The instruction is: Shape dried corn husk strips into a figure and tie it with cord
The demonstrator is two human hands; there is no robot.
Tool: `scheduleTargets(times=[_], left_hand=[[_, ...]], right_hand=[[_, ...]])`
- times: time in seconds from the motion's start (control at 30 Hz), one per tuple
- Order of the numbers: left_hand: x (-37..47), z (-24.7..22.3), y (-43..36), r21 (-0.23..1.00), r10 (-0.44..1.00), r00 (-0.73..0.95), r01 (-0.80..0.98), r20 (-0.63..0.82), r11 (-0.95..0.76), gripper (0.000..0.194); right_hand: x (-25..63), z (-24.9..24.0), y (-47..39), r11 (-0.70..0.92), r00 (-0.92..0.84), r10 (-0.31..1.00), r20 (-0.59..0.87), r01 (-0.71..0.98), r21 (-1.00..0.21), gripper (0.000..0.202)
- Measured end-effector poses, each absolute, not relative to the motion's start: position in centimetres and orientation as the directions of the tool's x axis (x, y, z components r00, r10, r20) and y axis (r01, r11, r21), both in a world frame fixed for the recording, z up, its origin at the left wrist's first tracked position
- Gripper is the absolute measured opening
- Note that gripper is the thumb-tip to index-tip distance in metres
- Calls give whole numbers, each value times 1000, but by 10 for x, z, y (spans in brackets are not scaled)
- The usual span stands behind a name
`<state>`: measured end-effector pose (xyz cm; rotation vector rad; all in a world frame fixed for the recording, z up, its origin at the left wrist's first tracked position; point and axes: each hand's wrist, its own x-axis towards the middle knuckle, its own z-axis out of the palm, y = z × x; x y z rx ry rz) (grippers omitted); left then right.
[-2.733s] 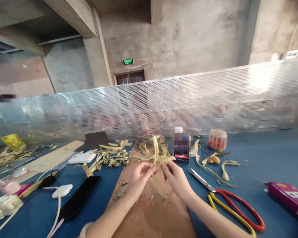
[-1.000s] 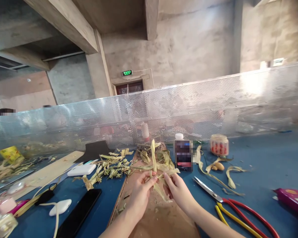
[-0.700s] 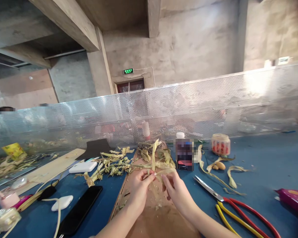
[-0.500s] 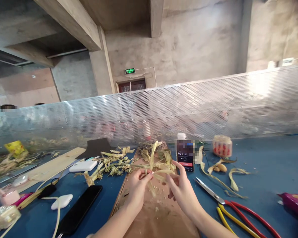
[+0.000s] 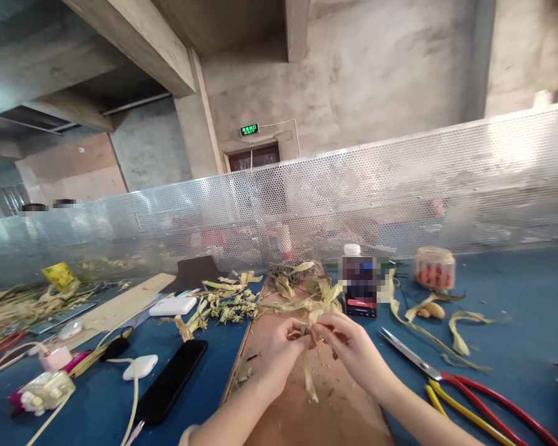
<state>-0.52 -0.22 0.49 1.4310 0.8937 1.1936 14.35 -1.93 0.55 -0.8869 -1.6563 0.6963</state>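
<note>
Both my hands meet over a brown board (image 5: pixel 325 402), fingers pinched together on a pale dried husk strip (image 5: pixel 310 378). My left hand (image 5: pixel 286 347) grips it from the left with thumb and forefinger. From the right, my right hand (image 5: pixel 346 341) closes on the same strip, touching or nearly touching the left fingertips. One end of the strip hangs down below the fingers, and pale husk rises above them. The exact spot where the fingertips meet is partly hidden. Just beyond my hands, more dried husk leaves (image 5: pixel 320 288) lie on the board.
Scissors (image 5: pixel 413 356) with red and yellow handles lie right of the board. Behind stand a phone (image 5: pixel 360 288) and a jar (image 5: pixel 434 268). To the left are a black phone (image 5: pixel 172 381), a white power bank (image 5: pixel 173 305) and dried stems (image 5: pixel 227 306). A perforated metal screen (image 5: pixel 242 210) runs across the back.
My right hand has moved in from apart with fingers spread and now pinches the strip beside my left hand. The view has shifted slightly, so things appear further right.
</note>
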Motion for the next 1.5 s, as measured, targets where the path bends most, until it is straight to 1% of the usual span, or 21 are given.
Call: scheduleTargets(times=[0.1, 0.17, 0.23, 0.3, 0.47, 0.6, 0.73, 0.77, 0.8, 0.87, 0.93, 1.0, 1.03, 1.07, 1.13, 1.2, 1.23, 1.33, 1.5], left_hand=[[-3, 7, -7, 979, 939, 277, -38, 203, -200, 14], [-3, 7, -8, 980, 936, 291, -23, 198, -200, 13], [-3, 7, -9, 978, 933, 296, -10, 203, -210, 12], [-3, 6, -9, 975, 931, 298, -3, 213, -222, 11], [-2, 10, -14, 977, 929, 304, -37, 209, -208, 9], [0, 16, -19, 984, 931, 318, -47, 180, -174, 15], [1, 15, -19, 985, 936, 310, -18, 167, -169, 17], [1, 13, -18, 986, 941, 294, -17, 166, -168, 18], [2, 12, -17, 985, 947, 274, -23, 170, -170, 18], [3, 10, -16, 984, 958, 224, -45, 180, -174, 19], [5, 9, -15, 984, 967, 188, -67, 174, -164, 19], [6, 9, -15, 985, 972, 174, -94, 158, -144, 17], [6, 8, -15, 984, 971, 180, -110, 159, -141, 16], [7, 8, -15, 981, 967, 190, -130, 168, -145, 14], [7, 7, -16, 974, 961, 207, -169, 183, -149, 14], [7, 6, -15, 969, 961, 211, -205, 179, -135, 15], [7, 5, -14, 968, 964, 209, -221, 167, -119, 15], [5, 1, -10, 960, 967, 209, -265, 146, -87, 17], [2, -3, -4, 957, 974, 170, -270, 152, -103, 20]], right_hand=[[147, 4, -13, 602, -41, 775, 630, 347, -719, 27], [150, 0, -7, 584, 50, 764, 643, 371, -722, 25], [153, -4, -1, 567, 110, 761, 639, 364, -739, 23], [154, -6, 1, 559, 128, 770, 625, 337, -757, 21], [151, -1, -2, 516, 65, 840, 539, 214, -830, 23], [149, -1, -4, 488, 135, 840, 525, 235, -841, 28], [147, -2, -6, 503, 170, 816, 552, 262, -824, 25], [146, -3, -7, 512, 167, 812, 559, 256, -820, 28], [144, -3, -7, 521, 162, 810, 564, 243, -818, 34], [140, -3, -8, 537, 150, 809, 569, 208, -818, 54], [137, -4, -8, 554, 136, 798, 587, 216, -804, 65], [136, -5, -8, 582, 109, 767, 632, 295, -758, 66], [136, -5, -9, 600, 85, 741, 666, 361, -714, 63], [137, -5, -9, 619, 50, 707, 705, 439, -652, 60], [140, -5, -10, 656, -57, 630, 775, 574, -491, 57], [143, -4, -11, 696, -164, 551, 818, 631, -343, 58], [144, -4, -11, 716, -198, 521, 831, 632, -298, 59], [147, -3, -12, 754, -233, 468, 853, 609, -247, 54], [152, 0, -11, 765, -225, 470, 854, 585, -267, 36]])
